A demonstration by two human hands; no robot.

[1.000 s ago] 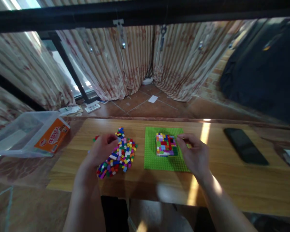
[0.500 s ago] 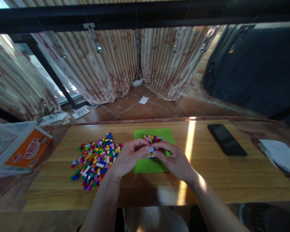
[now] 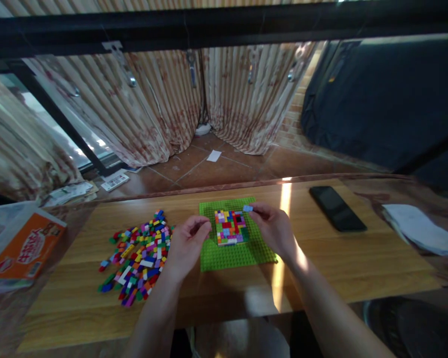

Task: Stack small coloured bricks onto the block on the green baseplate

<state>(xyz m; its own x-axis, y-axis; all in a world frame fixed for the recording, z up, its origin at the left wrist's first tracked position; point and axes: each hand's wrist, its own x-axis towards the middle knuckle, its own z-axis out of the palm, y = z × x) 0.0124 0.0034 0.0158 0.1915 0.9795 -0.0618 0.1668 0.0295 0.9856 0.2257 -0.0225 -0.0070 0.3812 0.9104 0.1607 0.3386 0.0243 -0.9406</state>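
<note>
My right hand pinches a light blue brick between thumb and fingertips, above the upper right part of the green baseplate. A low block of many-coloured bricks is built on the middle of that plate, with a dark gap near its upper right corner. My left hand is over the plate's left edge, fingers curled and thumb close to the forefinger, with nothing visible in it. Left of this hand, loose coloured bricks lie spread in a pile on the wooden table.
A black phone lies on the table's right side, with white papers beyond it. At the far left stands a clear plastic box with an orange label. Patterned curtains hang behind the table.
My left hand came from the brick pile to meet my right hand over the plate. The light blue brick, between both hands half a second ago, is now in my right hand; the hands have parted.
</note>
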